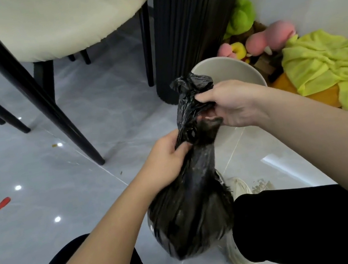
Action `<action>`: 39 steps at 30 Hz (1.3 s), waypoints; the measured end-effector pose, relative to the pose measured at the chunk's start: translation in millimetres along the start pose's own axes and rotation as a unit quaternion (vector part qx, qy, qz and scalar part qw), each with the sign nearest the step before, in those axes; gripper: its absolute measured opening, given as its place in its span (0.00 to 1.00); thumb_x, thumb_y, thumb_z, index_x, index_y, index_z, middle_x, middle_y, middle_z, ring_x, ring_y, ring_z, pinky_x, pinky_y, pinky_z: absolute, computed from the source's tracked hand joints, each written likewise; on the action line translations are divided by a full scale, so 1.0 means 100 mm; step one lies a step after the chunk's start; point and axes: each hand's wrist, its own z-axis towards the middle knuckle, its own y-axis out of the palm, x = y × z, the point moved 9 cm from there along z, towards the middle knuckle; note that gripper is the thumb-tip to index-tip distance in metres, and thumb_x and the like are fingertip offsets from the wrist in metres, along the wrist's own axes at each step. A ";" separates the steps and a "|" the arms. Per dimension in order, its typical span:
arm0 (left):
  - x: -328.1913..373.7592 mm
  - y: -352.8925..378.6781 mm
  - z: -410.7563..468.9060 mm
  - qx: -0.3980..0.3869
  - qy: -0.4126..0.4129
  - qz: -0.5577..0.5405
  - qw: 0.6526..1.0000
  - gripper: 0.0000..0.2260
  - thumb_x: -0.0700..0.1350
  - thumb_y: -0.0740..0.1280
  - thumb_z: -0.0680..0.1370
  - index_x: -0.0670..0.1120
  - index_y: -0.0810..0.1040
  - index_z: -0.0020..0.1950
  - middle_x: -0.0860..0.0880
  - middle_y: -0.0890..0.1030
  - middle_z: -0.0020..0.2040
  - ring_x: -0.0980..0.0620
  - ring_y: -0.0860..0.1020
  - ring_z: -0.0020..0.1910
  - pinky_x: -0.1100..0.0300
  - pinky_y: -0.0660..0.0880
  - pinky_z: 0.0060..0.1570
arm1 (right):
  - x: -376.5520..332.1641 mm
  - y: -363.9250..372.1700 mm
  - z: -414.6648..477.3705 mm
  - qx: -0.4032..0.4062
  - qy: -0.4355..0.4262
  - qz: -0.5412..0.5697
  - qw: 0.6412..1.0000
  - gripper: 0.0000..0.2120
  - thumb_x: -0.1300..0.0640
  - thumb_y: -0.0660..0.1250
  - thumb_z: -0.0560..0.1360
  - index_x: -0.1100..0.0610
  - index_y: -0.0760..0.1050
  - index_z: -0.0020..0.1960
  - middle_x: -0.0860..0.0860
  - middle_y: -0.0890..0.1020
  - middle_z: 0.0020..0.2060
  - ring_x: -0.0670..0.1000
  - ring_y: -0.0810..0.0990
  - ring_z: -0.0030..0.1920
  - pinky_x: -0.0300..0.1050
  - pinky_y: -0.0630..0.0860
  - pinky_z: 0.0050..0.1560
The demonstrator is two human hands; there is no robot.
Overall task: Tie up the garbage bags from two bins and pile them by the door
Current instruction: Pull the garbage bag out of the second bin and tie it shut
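A small red piece (3, 203) lies on the floor (26, 248) at left, near a chair (57, 20). The left hand (163, 159) curls its fingers round the neck of the black bag (194, 216), which hangs between the person's knees, just before the bin (227, 70). The right hand (232, 103) pinches the bag's gathered top just above. Plush toys (267, 37) and a green cloth (328, 67) lie at right.

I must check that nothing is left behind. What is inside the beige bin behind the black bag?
The bin shows a bare upper inner wall. Its bottom cannot be seen: the black bag and the right hand cover it.
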 end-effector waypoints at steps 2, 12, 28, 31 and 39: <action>-0.07 -0.07 0.00 0.022 -0.034 -0.038 0.998 0.09 0.38 0.61 0.79 0.50 0.78 0.46 0.56 0.80 0.42 0.60 0.77 0.44 0.59 0.73 0.50 | 0.02 -0.07 0.01 -0.027 0.009 0.020 0.999 0.09 0.61 0.55 0.79 0.57 0.75 0.51 0.53 0.81 0.45 0.52 0.80 0.43 0.46 0.76 0.54; -0.28 -0.39 -0.04 0.135 -0.153 0.001 0.979 0.16 0.47 0.56 0.81 0.37 0.77 0.46 0.39 0.82 0.47 0.42 0.80 0.49 0.49 0.74 0.53 | 0.61 0.17 -0.18 -0.193 0.012 -0.464 0.864 0.28 0.41 0.69 0.71 0.52 0.71 0.67 0.45 0.76 0.64 0.43 0.73 0.63 0.40 0.69 0.63; 0.06 -0.06 -0.09 -0.013 -0.009 0.154 0.988 0.12 0.59 0.66 0.72 0.54 0.78 0.50 0.55 0.82 0.51 0.55 0.77 0.57 0.53 0.70 0.63 | 0.08 0.13 -0.14 0.005 -0.142 -0.310 0.940 0.12 0.63 0.60 0.77 0.61 0.75 0.36 0.55 0.76 0.26 0.46 0.71 0.22 0.37 0.66 0.25; 0.13 -0.05 -0.06 0.032 0.014 0.111 0.993 0.16 0.56 0.67 0.73 0.52 0.77 0.58 0.55 0.81 0.53 0.59 0.78 0.54 0.58 0.75 0.56 | -0.02 0.19 -0.17 -0.008 -0.181 -0.349 0.920 0.12 0.61 0.63 0.76 0.69 0.76 0.41 0.57 0.74 0.29 0.48 0.70 0.29 0.39 0.69 0.30; 0.08 -0.20 -0.01 0.056 -0.046 0.042 0.996 0.05 0.39 0.66 0.76 0.50 0.78 0.46 0.54 0.81 0.43 0.58 0.78 0.46 0.62 0.74 0.44 | -0.16 0.22 -0.24 -0.085 -0.210 -0.367 0.902 0.10 0.60 0.65 0.76 0.65 0.79 0.41 0.52 0.75 0.29 0.45 0.68 0.30 0.35 0.66 0.31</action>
